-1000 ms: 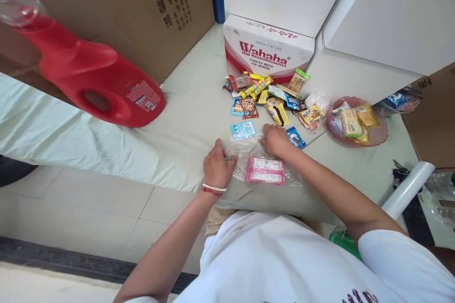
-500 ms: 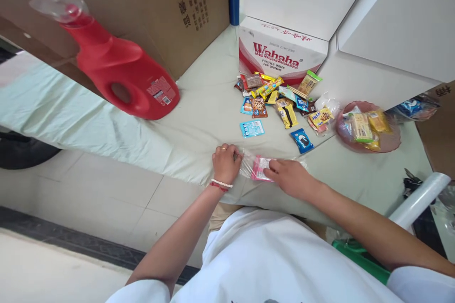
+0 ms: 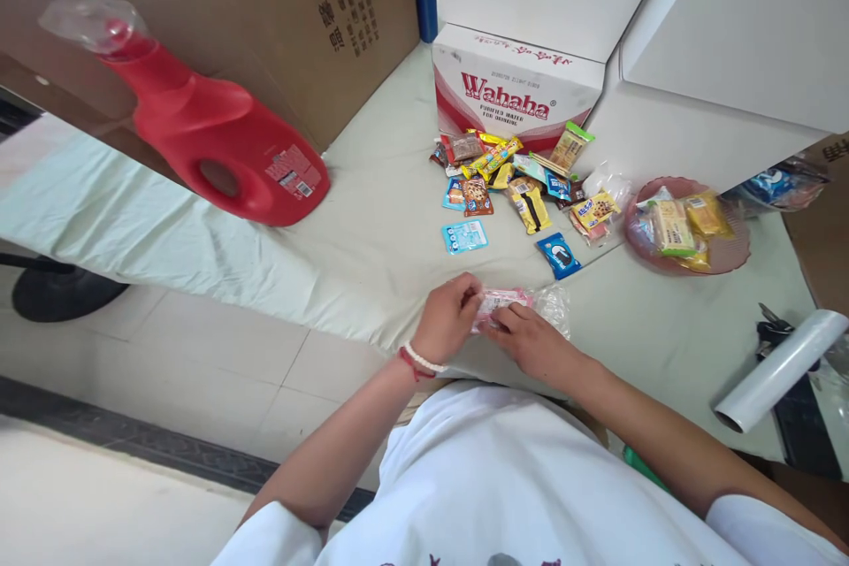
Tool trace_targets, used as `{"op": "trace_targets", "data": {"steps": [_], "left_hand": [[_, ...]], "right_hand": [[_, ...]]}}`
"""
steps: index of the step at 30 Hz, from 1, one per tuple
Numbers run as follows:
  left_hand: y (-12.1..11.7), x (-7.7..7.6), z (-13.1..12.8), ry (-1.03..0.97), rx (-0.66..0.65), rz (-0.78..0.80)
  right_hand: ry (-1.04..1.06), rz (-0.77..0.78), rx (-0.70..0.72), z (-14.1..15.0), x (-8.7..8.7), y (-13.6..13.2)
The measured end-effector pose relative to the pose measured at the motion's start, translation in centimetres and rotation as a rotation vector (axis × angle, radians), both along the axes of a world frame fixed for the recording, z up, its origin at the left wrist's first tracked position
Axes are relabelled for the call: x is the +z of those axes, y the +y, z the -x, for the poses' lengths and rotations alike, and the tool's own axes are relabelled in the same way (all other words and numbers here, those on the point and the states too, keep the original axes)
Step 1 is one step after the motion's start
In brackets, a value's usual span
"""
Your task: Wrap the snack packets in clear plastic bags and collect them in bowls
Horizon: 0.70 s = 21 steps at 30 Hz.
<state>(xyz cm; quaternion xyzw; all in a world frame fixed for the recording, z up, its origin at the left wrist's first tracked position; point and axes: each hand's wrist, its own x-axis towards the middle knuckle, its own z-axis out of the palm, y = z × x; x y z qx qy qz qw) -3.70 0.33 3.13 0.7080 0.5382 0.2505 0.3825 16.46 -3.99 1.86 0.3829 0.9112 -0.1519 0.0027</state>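
A small pink-and-white packet [image 3: 508, 295] lies in a clear plastic bag [image 3: 553, 307] near the table's front edge. My left hand [image 3: 449, 318], with a bead bracelet and a red cord at its wrist, closes at the packet's left end with fingers pinched together. From the right, my right hand [image 3: 531, 338] presses curled fingers onto the packet's near side, partly covering it. Loose, crinkled plastic sticks out to the right. Just beyond lie a blue snack packet [image 3: 558, 256] and a light blue packet [image 3: 465, 236], both apart from my hands.
Several wrapped snacks [image 3: 494, 159] lie heaped before a Wahaba-style printed carton [image 3: 517, 97]. A pink glass bowl [image 3: 739, 252] holds more snacks at right, near a plastic film roll [image 3: 783, 369]. A red jug [image 3: 225, 141] stands at left beside a brown cardboard box [image 3: 265, 26].
My left hand has moved right, bringing the bag's left end against the packet. Both hands are now close together, and more loose plastic shows on the right. The view has shifted slightly.
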Motion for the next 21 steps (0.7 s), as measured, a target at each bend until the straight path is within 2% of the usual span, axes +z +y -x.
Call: {"op": "trace_targets", "data": {"steps": [3, 6, 7, 9, 11, 12, 13, 16, 18, 21], "left_hand": [[-0.7, -1.3, -2.7, 0.166, -0.109, -0.081], [-2.2, -2.9, -3.7, 0.293, -0.163, -0.273], [-2.8, -3.3, -3.8, 0.328, -0.164, -0.345], [-3.9, -3.9, -3.8, 0.399, -0.128, -0.489], [-4.5, -4.2, -3.7, 0.448, -0.073, -0.608], [-4.6, -4.3, -3.7, 0.455, -0.067, -0.646], [-4.6, -4.4, -3.7, 0.454, -0.076, -0.667], [-4.4, -4.3, -3.7, 0.451, -0.134, -0.667], [-4.2, -4.3, -3.6, 0.459, -0.143, -0.658], [-4.1, -4.2, -3.7, 0.47, -0.154, -0.648]], "right_hand": [[0.105, 0.053, -0.051, -0.3, 0.0, -0.1], [0.366, 0.11, -0.087, -1.6, 0.2, 0.0], [0.456, 0.093, -0.159, -2.3, 0.2, 0.1], [0.534, -0.039, -0.44, -3.6, -0.1, 0.5], [0.447, -0.193, -0.747, -4.7, -0.9, 0.8], [0.372, -0.223, -0.828, -5.1, -1.3, 0.9], [0.302, -0.214, -0.854, -5.4, -1.7, 0.9], [0.208, -0.113, -0.786, -6.1, -2.0, 0.8], [0.219, -0.059, -0.776, -6.2, -1.2, 0.7], [0.233, 0.086, -0.827, -5.2, 1.1, 1.1]]}}
